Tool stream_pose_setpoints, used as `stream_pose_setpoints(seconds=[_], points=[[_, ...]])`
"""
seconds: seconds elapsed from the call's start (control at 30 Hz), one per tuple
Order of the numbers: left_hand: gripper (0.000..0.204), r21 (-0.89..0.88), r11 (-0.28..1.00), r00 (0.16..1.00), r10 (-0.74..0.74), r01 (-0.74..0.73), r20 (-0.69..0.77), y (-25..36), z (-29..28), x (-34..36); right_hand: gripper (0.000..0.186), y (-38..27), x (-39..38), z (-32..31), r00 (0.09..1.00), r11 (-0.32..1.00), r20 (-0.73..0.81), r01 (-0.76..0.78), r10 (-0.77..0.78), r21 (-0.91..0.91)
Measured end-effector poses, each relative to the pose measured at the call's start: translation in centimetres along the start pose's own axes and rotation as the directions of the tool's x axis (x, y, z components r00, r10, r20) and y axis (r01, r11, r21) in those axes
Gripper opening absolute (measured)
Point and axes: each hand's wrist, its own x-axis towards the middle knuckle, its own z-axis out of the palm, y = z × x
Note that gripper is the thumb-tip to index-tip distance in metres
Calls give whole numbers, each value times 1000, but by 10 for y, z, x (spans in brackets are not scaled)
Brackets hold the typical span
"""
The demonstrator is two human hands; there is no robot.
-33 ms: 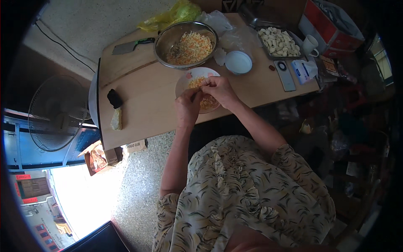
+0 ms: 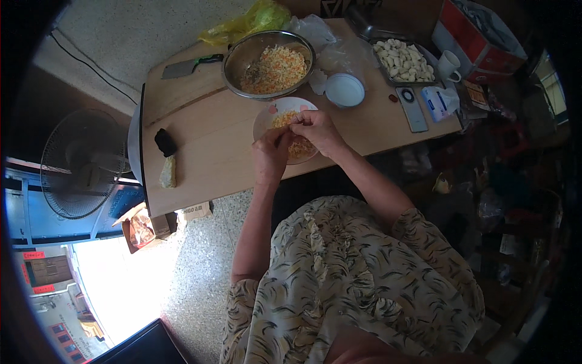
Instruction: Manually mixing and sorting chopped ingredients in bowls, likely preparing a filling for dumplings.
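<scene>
My left hand and my right hand meet fingertip to fingertip above a white bowl with pink patterns. Both are closed in a pinch; whatever sits between the fingertips is small and mostly covered by them. Chopped orange and pale filling lies in the bowl under my hands. Just behind it stands a large steel basin, partly filled with the same kind of chopped mix. A small round dish, pale blue inside, is to the right of the basin.
At the back right, a metal tray holds many pale dumplings, beside a white mug. A phone and tissue pack lie near the right edge. A cleaver rests at the back left; a black-topped pouch lies farther forward.
</scene>
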Motion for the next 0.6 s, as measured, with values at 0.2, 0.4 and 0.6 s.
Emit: stream_pose_setpoints(seconds=[0.2, 0.4, 0.6], points=[[19, -76, 991, 994, -107, 108, 10, -4, -3, 1, 12, -8, -3, 5, 996, 988, 33, 90, -87, -129], [16, -52, 992, 994, -112, 113, 16, 9, -12, 7, 16, -11, -5, 3, 976, 904, 44, 216, -215, -368], [15, 39, 996, 996, -81, 82, -39, 3, -20, 9, 19, -26, -1, -5, 985, 930, 63, 175, -163, -324]])
